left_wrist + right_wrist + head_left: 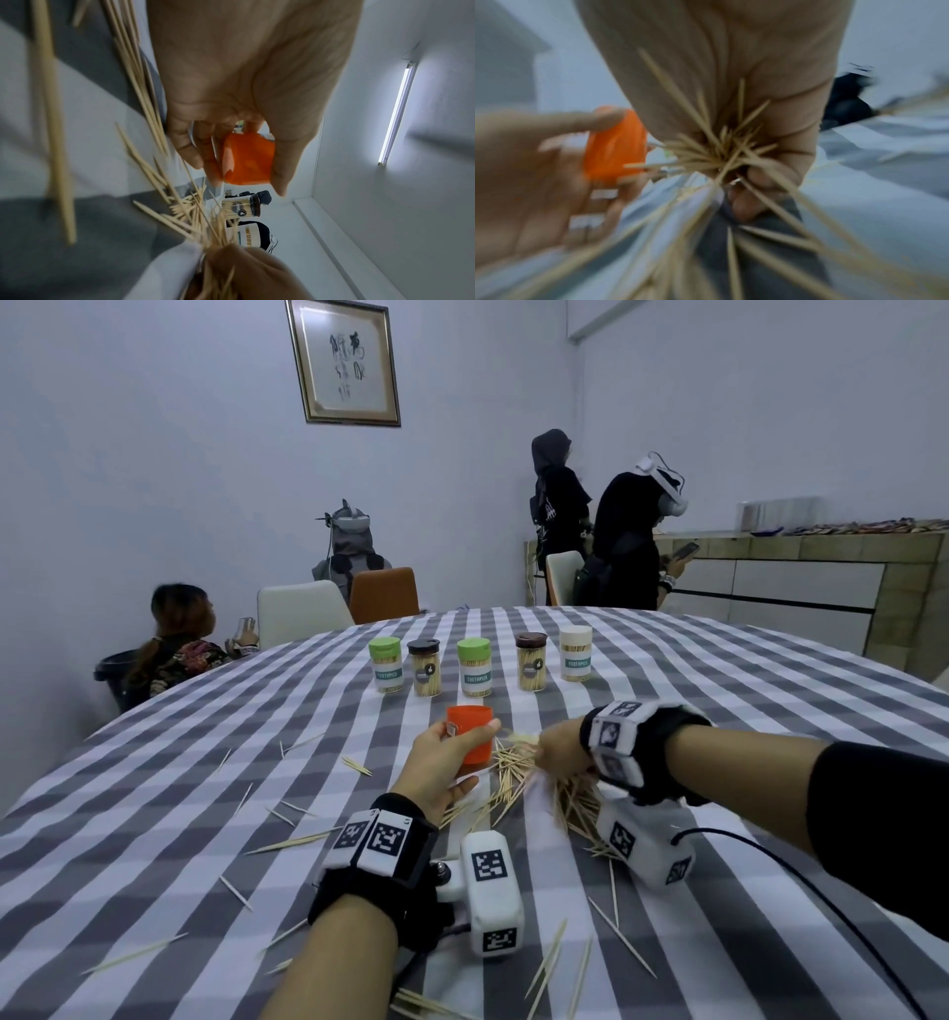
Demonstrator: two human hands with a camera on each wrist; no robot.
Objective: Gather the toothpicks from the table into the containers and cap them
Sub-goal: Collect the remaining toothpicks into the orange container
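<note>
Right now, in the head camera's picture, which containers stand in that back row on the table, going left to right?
Green-lidded container → dark-lidded container → second green-lidded container → brown-lidded container → white-lidded container. All five stand upright and capped on the checked tablecloth.

I'm getting dim, bluish, even room light on the head view, soft shadows under the forearms, walls bowing at the edges. Left wrist view catches a glaring ceiling tube light (pixel 397 113), near toothpicks (pixel 55 130) smeared out of focus. Right wrist view is heavily motion-blurred throughout, edges streaking.
</note>
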